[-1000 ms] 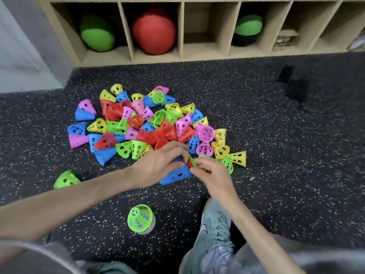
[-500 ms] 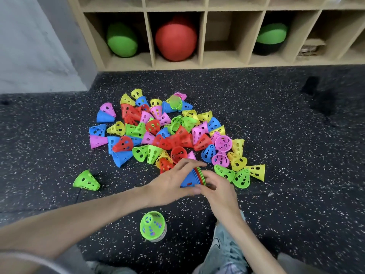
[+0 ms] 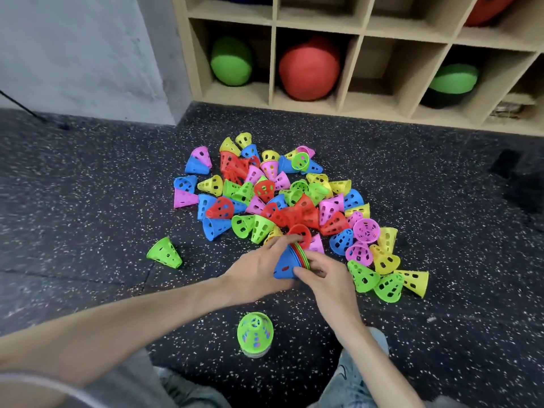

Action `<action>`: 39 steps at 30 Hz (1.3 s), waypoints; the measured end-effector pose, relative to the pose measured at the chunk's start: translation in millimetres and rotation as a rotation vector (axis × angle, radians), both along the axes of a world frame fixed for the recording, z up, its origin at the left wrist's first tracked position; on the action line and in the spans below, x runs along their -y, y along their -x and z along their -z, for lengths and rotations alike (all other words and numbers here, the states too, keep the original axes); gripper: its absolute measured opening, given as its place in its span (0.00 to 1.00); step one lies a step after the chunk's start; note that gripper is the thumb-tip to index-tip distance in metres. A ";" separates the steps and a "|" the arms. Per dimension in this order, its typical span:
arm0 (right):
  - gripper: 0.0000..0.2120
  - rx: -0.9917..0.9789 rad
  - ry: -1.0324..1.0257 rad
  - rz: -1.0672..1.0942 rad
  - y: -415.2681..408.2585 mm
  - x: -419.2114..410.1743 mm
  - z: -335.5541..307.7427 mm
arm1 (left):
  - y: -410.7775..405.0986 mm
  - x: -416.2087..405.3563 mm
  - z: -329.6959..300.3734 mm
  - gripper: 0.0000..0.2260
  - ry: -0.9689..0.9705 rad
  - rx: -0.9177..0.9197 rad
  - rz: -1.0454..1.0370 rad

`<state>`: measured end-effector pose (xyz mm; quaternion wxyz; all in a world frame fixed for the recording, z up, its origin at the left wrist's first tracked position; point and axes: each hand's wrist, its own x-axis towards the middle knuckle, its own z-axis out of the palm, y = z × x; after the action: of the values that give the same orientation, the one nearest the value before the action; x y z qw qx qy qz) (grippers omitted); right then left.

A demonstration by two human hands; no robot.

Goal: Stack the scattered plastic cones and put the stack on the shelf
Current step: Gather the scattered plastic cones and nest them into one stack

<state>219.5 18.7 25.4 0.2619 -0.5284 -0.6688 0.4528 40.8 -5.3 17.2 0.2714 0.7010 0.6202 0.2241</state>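
Cones (image 3: 282, 201) lie heaped on the floor at twelve o'clock of both hands; left hand (image 3: 256, 269) grips a blue-topped nested stack (image 3: 287, 265) sideways, right hand (image 3: 323, 273) pinches its rims, probably squaring them. Shelf (image 3: 350, 110) waits beyond.

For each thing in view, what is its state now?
Left hand: grips the blue-topped stack.
Right hand: holds the stack's rims.
Blue-topped stack: nested, tilted, held.
Green-topped stack: upright on floor.
Cone pile: scattered, unstacked.
Lone green cone: lying on side.
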 end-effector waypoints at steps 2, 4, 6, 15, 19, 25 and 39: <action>0.16 -0.001 0.002 -0.006 11.9 -0.3 0.5 | 10.5 5.6 2.4 0.36 -0.002 0.064 -0.051; 0.12 -0.020 0.007 -0.021 24.7 -0.7 2.3 | 21.3 10.9 7.0 0.35 -0.004 0.132 -0.092; 0.10 -0.028 0.010 -0.044 38.5 -0.4 5.2 | 31.7 15.7 13.2 0.35 -0.006 0.167 -0.143; 0.09 -0.084 0.057 -0.151 94.7 -36.0 21.8 | 86.8 23.3 44.2 0.35 -0.007 0.191 -0.395; 0.09 -0.035 0.054 -0.095 106.0 -63.8 34.7 | 110.4 25.5 63.0 0.34 0.027 0.208 -0.466; 0.10 0.067 0.029 -0.054 127.6 -95.9 53.7 | 136.6 32.3 91.8 0.33 0.099 0.215 -0.530; 0.15 0.446 -0.297 -0.298 213.8 -271.7 77.8 | 130.0 -29.9 118.3 0.33 0.028 0.355 -0.662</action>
<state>5.8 290.4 -52.4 0.1137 -0.4666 -0.8388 0.2566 -89.3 24.6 -101.1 0.2970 0.4091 0.7596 0.4091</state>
